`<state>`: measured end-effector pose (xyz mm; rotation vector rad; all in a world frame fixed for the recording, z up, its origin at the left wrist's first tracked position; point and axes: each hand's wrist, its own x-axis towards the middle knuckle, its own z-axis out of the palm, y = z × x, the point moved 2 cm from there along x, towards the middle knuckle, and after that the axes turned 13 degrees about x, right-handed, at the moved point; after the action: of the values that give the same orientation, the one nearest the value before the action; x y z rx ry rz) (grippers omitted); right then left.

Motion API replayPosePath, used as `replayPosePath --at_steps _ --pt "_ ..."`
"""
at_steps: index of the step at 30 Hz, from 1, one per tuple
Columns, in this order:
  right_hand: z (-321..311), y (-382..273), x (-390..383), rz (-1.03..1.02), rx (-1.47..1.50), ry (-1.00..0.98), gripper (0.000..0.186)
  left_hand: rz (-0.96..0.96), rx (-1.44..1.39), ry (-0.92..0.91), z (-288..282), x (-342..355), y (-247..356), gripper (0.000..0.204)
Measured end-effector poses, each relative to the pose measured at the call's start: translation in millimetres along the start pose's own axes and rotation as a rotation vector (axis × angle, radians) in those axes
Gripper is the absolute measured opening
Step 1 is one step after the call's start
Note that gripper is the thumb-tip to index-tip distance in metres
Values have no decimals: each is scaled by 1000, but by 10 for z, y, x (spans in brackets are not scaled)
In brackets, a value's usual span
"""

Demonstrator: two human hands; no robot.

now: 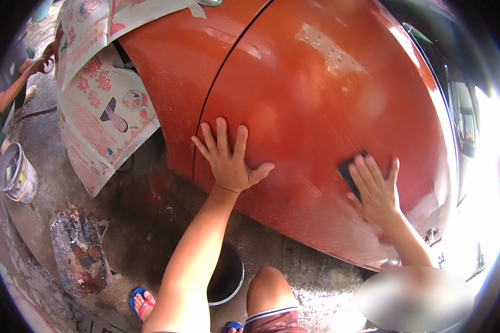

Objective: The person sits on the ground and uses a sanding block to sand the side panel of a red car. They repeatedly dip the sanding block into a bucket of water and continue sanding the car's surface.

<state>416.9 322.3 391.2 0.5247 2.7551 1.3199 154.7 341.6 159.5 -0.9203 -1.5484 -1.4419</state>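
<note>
Pressing a flat, black, straight-edged pad [346, 172] against a glossy, curved, orange-red car panel [300, 127], with the right hand [379, 195] clamped over it from above, fingers mostly together and the smallest set apart. Lying directly beneath those fingers and jutting out on their left side, with a long axis apparently running along them, though too covered to tell for certain. Spreading the left hand [229, 167] flat on the same panel, well to the left of the pad, with fingers apart, nothing in the grasp and the smallest reaching a thin black seam [216, 77]; far nearer to the pad, and touching it, the right. Showing pale, wet-looking glints higher up the curve. Seen around the panel: red-printed newspaper sheets [83, 144] draped at upper left; a paint-spattered oblong stool [80, 252] and a pale, stained bucket [28, 188] on the grey concrete floor [155, 222]; a round, dark tub [228, 277] partly behind the left forearm; another person's arm [14, 91] at the left edge.
</note>
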Motion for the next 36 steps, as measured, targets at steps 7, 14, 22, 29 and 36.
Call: replayPosePath --at_steps 7,14,22,29,36 --pt "-465 -292 1225 -136 71 188 76 30 2 17 -4 18 -15 106" --pt "-156 -179 296 -5 21 -28 78 -12 -3 28 16 10 -10 104" --pt "-413 -272 695 -40 100 -2 76 -3 5 21 1 23 -23 105" --pt "-489 -285 990 -133 133 133 75 -4 -7 17 -10 15 -10 105" --pt "-339 -290 400 -21 82 -66 79 5 11 -5 -14 6 -11 105"
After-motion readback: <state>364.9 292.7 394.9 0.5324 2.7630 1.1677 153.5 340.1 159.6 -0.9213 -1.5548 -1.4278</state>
